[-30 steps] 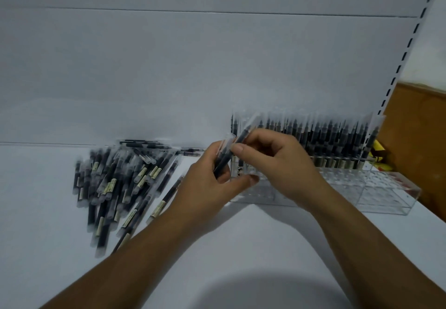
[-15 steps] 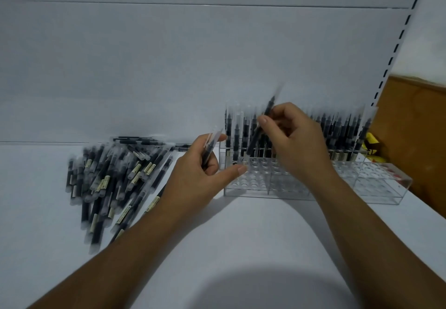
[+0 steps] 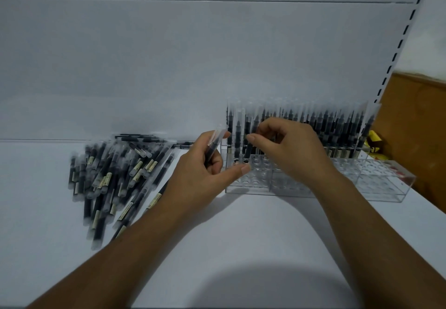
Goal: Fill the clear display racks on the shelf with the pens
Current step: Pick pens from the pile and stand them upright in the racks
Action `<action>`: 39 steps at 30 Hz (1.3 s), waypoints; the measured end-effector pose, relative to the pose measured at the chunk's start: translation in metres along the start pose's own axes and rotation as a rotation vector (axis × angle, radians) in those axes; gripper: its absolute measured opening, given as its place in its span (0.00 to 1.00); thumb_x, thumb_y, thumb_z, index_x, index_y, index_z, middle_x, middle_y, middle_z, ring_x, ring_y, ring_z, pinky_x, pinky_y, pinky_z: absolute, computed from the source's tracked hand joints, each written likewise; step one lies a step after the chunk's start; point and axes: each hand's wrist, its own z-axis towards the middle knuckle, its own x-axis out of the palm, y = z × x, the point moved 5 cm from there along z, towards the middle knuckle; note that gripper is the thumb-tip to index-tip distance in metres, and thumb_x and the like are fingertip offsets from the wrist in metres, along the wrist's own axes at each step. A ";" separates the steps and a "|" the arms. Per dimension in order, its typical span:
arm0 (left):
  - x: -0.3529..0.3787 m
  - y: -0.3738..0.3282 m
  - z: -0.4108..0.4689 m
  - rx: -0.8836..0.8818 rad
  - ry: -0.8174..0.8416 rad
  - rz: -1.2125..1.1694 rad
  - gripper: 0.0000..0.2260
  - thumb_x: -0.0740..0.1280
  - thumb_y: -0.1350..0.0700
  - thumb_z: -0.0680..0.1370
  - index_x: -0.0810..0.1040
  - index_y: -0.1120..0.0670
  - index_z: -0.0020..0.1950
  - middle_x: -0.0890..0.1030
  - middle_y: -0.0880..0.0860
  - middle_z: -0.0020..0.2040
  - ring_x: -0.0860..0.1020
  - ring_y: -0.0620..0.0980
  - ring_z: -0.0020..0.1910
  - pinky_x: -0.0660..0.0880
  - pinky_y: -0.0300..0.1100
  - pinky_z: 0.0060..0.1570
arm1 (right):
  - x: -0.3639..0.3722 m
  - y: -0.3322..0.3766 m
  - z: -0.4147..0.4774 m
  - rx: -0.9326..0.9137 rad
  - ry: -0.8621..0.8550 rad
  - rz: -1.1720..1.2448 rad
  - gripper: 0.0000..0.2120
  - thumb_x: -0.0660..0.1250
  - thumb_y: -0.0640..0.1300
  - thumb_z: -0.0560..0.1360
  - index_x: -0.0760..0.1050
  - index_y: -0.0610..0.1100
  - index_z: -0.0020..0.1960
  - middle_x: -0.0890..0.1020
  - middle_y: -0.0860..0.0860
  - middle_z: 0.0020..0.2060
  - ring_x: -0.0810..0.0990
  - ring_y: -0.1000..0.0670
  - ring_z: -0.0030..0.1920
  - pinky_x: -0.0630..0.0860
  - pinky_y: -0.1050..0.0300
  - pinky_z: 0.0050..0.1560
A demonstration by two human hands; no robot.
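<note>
Pinching one pen (image 3: 249, 142) upright at a hole of the clear rack (image 3: 253, 181) on the shelf (image 3: 241, 236), our right grip (image 3: 287, 150) holds its middle; our left grip (image 3: 205, 175) clasps spare pens (image 3: 214, 145). We judge them light, stiff and slippery in their sleeves, so mid-barrel is best.

The right hand (image 3: 288, 149) hides part of the clear rack (image 3: 386, 184). Labels (image 3: 138, 167) on the loose pens (image 3: 96, 195) are unreadably blurred.
</note>
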 end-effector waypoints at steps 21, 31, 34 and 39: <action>0.006 0.003 0.000 -0.019 0.046 0.035 0.27 0.73 0.36 0.65 0.70 0.35 0.62 0.73 0.43 0.31 0.70 0.44 0.29 0.71 0.44 0.32 | 0.010 0.009 0.004 -0.027 0.049 -0.212 0.08 0.60 0.55 0.81 0.70 0.53 0.45 0.72 0.59 0.30 0.70 0.59 0.32 0.64 0.59 0.34; 0.005 0.004 0.000 -0.036 0.035 0.030 0.28 0.72 0.36 0.65 0.69 0.35 0.63 0.73 0.43 0.32 0.70 0.44 0.29 0.72 0.45 0.33 | 0.005 0.001 0.000 0.028 0.124 -0.181 0.10 0.66 0.60 0.76 0.80 0.55 0.49 0.76 0.60 0.33 0.73 0.60 0.35 0.70 0.59 0.38; 0.004 0.002 0.000 -0.039 0.024 0.022 0.29 0.72 0.36 0.65 0.67 0.34 0.63 0.73 0.44 0.32 0.70 0.42 0.29 0.71 0.42 0.32 | -0.009 0.005 -0.004 0.003 0.007 0.070 0.09 0.68 0.58 0.74 0.80 0.54 0.42 0.76 0.59 0.29 0.73 0.60 0.31 0.72 0.62 0.36; 0.007 -0.003 -0.002 -0.037 0.044 0.000 0.31 0.72 0.39 0.66 0.65 0.37 0.66 0.78 0.46 0.36 0.77 0.42 0.34 0.76 0.44 0.36 | 0.012 0.033 -0.015 -0.079 0.302 0.457 0.04 0.73 0.51 0.72 0.83 0.54 0.46 0.73 0.53 0.29 0.71 0.58 0.30 0.70 0.65 0.32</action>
